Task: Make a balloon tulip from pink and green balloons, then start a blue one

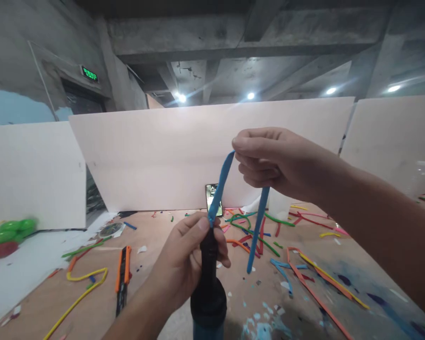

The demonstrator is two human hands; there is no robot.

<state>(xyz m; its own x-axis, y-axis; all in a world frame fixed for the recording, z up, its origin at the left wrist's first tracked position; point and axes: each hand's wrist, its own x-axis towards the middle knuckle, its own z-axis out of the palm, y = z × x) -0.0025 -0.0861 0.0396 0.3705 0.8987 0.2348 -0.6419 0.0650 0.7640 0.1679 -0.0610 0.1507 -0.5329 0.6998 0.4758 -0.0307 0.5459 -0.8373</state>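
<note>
A long, flat blue balloon (pixel 221 186) has its lower end at the black nozzle of a balloon pump (pixel 208 302). My left hand (pixel 189 250) is closed round the nozzle, thumb and fingers pressing the balloon's end there. Higher up and to the right, my right hand (pixel 269 156) pinches the balloon between thumb and fingertips. The balloon slants up from the pump to that pinch, and its other end hangs loose below my right hand. Only the pump's black upper part and a strip of its blue body show at the bottom edge.
Many uninflated balloons, such as a yellow one (pixel 74 304), lie scattered on the brown table (pixel 163 288). An orange-and-black utility knife (pixel 123 278) lies at left. A phone (pixel 212 198) leans against the white board (pixel 156 160) behind. Inflated green balloons (pixel 12 231) sit far left.
</note>
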